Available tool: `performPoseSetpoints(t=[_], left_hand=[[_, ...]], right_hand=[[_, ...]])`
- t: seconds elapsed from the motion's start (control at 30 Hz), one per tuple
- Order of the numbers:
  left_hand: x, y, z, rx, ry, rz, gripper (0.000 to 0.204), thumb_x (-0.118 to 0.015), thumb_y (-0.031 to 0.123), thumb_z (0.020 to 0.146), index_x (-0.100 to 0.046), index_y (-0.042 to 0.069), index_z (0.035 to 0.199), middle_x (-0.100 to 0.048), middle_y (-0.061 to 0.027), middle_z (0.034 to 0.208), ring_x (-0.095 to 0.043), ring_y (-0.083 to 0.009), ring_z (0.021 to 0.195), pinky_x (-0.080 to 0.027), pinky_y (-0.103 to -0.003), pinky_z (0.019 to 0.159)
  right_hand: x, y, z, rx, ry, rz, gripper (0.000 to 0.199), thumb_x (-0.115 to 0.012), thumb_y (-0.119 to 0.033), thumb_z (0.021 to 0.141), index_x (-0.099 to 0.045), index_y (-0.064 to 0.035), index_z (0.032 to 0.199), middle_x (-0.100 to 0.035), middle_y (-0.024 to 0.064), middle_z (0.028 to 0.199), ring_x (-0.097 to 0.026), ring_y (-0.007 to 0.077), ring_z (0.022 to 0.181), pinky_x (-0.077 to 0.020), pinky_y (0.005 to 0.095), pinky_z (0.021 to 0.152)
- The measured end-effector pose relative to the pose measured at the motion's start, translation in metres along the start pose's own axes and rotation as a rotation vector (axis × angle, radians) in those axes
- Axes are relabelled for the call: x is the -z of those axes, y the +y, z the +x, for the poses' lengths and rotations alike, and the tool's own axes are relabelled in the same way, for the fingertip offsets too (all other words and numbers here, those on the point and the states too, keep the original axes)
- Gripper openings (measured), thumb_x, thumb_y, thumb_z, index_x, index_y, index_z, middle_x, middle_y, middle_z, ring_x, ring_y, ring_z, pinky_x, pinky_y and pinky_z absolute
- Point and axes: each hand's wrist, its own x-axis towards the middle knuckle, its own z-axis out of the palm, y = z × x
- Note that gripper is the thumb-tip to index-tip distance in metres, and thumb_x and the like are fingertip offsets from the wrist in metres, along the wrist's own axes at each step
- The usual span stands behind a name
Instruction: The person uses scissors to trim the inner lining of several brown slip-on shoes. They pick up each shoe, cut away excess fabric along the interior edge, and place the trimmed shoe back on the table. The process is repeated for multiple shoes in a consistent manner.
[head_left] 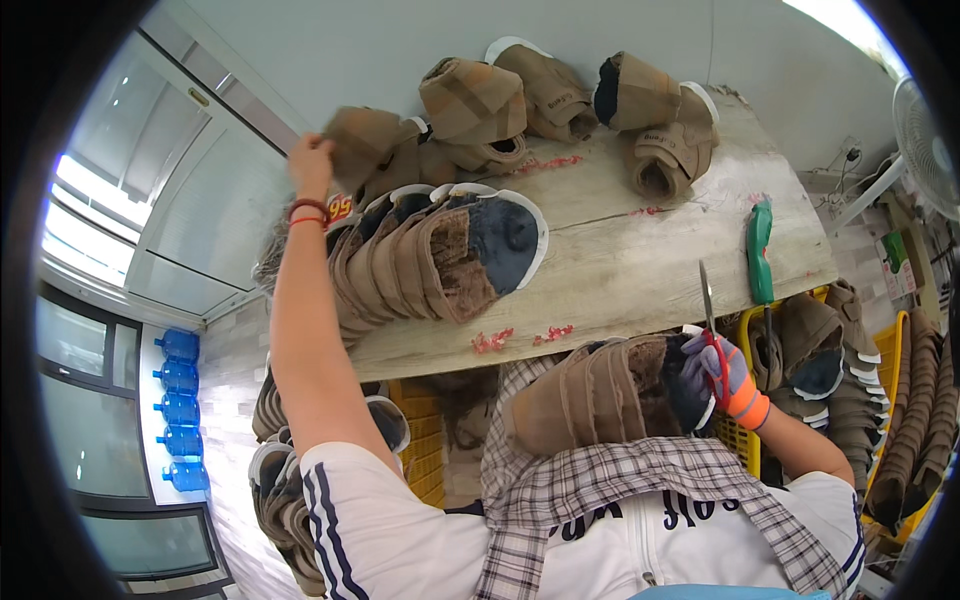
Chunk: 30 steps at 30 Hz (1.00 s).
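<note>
At the left end of the pale wooden table [620, 270], the bare left hand [312, 165] has its fingertips closed on the edge of a brown fabric piece [362, 140], which is a little blurred. At the near edge of the table, toward its right, the gloved right hand [714, 368] grips red-handled scissors [711, 325], their blades pointing up past that edge. Its fingers also lie at the dark-lined end of a stack of nested brown pieces [585, 400], which sits just below the table's near edge, on the person's lap.

Red bands [307, 212] circle the left wrist; the glove is grey-purple with an orange cuff [748, 402]. On the left part of the table, nearer than the left hand, a long row of nested brown pieces [400, 260] leans together, its front one showing brown pile, navy lining and a white rim. Along the table's far edge lie more brown pieces [472, 100], some resting on others. Toward the table's right end is a green-handled tool [761, 250], its dark shaft reaching over the near edge. Red marks [492, 341] dot the tabletop.

Below the near edge of the table, a checked cloth [620, 490] crosses the person's white top [410, 540]. Off the table's right end, a yellow crate [740, 440] holds more pieces, and a white fan [925, 135] stands beyond. Well left of the table, blue water bottles [180, 410] line up.
</note>
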Motion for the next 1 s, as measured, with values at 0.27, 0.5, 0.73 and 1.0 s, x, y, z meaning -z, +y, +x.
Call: performPoseSetpoints(t=[0.27,0.5,0.73,1.0], left_hand=[[0.156,0.036,-0.085,0.278,0.06,-1.353,0.024,-0.057,0.012,0.091,-0.053,-0.001,0.11,-0.059,-0.0102,0.105,-0.058,-0.0216,0.097,-0.046,-0.042,0.092],[0.126,0.077,-0.285,0.822,-0.179,-1.754,0.025,-0.051,0.014,0.094,-0.054,0.003,0.116,-0.06,-0.0101,0.116,-0.056,-0.0233,0.107,-0.043,-0.039,0.097],[0.071,0.131,-0.387,1.175,-0.251,-1.943,0.025,-0.051,0.01,0.094,-0.053,0.001,0.116,-0.059,-0.0097,0.116,-0.057,-0.0224,0.107,-0.045,-0.038,0.098],[0.091,0.152,-0.399,1.066,-0.194,-1.952,0.021,-0.052,0.008,0.092,-0.053,0.002,0.112,-0.057,-0.0124,0.121,-0.054,-0.0233,0.113,-0.042,-0.039,0.101]], right_hand=[[-0.017,-0.091,0.011,0.145,-0.106,-0.393,0.047,-0.071,-0.021,0.078,-0.05,-0.001,0.116,-0.048,-0.0023,0.071,-0.044,0.0064,0.06,-0.0381,0.0209,0.056],[-0.089,-0.182,0.007,0.826,-0.03,-1.218,0.033,-0.072,-0.019,0.072,-0.056,-0.0049,0.098,-0.056,0.0132,0.074,-0.057,0.0281,0.065,-0.0456,0.0365,0.061],[-0.114,-0.18,0.013,0.923,-0.052,-1.678,0.03,-0.068,-0.034,0.073,-0.062,-0.0105,0.09,-0.061,0.0068,0.078,-0.06,0.023,0.076,-0.0461,0.0326,0.066],[-0.149,-0.155,0.035,0.895,-0.248,-1.835,0.034,-0.065,-0.036,0.075,-0.059,-0.0053,0.088,-0.059,0.0075,0.075,-0.058,0.0233,0.072,-0.0436,0.0325,0.06]])
